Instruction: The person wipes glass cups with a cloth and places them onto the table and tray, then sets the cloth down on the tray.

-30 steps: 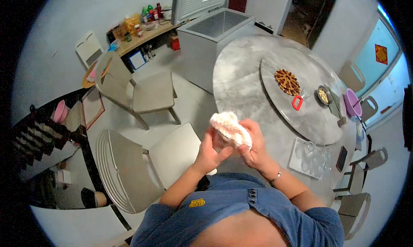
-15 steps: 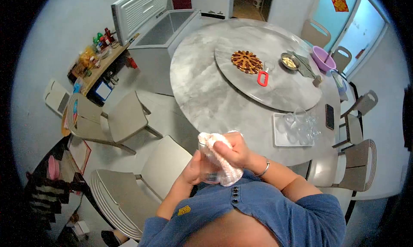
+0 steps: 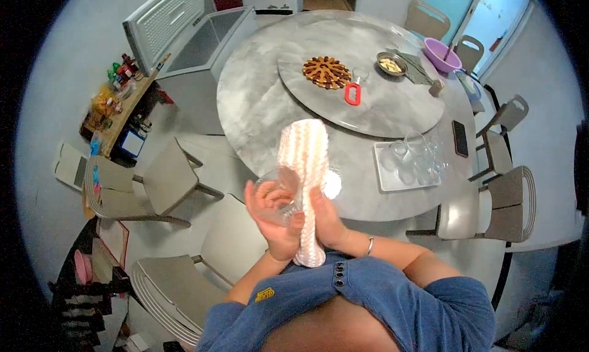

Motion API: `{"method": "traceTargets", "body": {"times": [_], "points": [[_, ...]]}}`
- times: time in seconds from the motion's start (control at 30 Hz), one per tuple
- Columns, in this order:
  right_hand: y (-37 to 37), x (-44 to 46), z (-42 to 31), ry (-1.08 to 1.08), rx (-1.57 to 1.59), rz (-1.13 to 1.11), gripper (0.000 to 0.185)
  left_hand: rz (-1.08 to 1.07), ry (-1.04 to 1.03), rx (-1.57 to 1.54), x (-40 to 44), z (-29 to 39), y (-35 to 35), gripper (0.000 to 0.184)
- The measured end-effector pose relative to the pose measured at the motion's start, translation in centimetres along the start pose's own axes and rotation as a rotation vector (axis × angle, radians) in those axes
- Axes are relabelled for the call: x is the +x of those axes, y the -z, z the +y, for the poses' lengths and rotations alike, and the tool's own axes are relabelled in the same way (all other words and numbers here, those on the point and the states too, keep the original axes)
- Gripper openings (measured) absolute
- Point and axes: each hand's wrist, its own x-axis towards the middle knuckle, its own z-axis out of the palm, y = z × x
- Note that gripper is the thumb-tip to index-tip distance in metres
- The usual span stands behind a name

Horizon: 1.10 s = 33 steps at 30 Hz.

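A clear drinking glass (image 3: pixel 277 195) rests in my left hand (image 3: pixel 279 234), its fingers curled around the side and showing through it. My right hand (image 3: pixel 328 220) grips a pink and white striped cloth (image 3: pixel 305 155) beside the glass. The cloth hangs long, its upper part raised above both hands and its lower end against my shirt. Ahead to the right, a white tray (image 3: pixel 407 187) on the table holds several clear glasses (image 3: pixel 410 162).
The round marble-look table (image 3: pixel 251 106) carries a turntable (image 3: pixel 392 116) with a wooden trivet (image 3: pixel 327 73), a red-handled item (image 3: pixel 352 94) and a metal bowl (image 3: pixel 391 63). A purple basin (image 3: pixel 442 56) and phone (image 3: pixel 459 138) are at the right. Chairs (image 3: pixel 165 174) stand around; a chest freezer (image 3: pixel 202 45) is open.
The cloth, bunched over the glass before, now stretches out upright beside it. My left hand has turned so the glass shows more fully. The view has shifted slightly.
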Motion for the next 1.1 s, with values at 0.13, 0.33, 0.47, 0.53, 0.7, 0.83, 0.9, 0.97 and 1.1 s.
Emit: {"method": "traceTargets", "body": {"times": [0.13, 0.33, 0.47, 0.53, 0.7, 0.83, 0.9, 0.97, 1.1], "points": [[2.2, -1.1, 2.2, 0.036, -0.254, -0.08, 0.044, 0.009, -0.226, 0.255, -0.5, -0.6, 0.0, 0.096], [6.1, -0.8, 5.1, -0.017, -0.348, -0.027, 0.042, -0.221, -0.286, 0.409, -1.4, -4.9, 0.3, 0.102], [9.3, -1.2, 6.8, -0.132, -0.479, -0.083, 0.036, -0.357, -0.216, 0.644, -1.3, -6.8, 0.4, 0.099], [10.5, -0.9, 5.4, -0.224, -0.354, -0.16, 0.04, -0.328, -0.068, 0.614, -0.6, -7.3, -1.1, 0.099], [15.9, 0.0, 2.8, -0.551, -0.236, -0.176, 0.043, -0.197, 0.158, 0.583, 1.6, -11.7, -3.9, 0.09], [20.9, -0.7, 4.4, -0.591, -0.396, -0.189, 0.045, -0.137, 0.185, 0.691, 3.2, -15.8, -5.3, 0.084], [21.6, -1.2, 3.2, -0.481, -0.244, -0.104, 0.046, -0.113, 0.122, 0.661, 3.9, -18.8, -5.3, 0.082], [22.4, -1.2, 2.3, -0.576, -0.117, -0.077, 0.045, -0.04, 0.184, 0.658, 4.8, -19.9, -6.1, 0.083], [22.8, -0.5, 0.3, -0.652, -0.143, -0.121, 0.046, -0.025, 0.163, 0.64, 6.3, -22.2, -6.0, 0.083]]}}
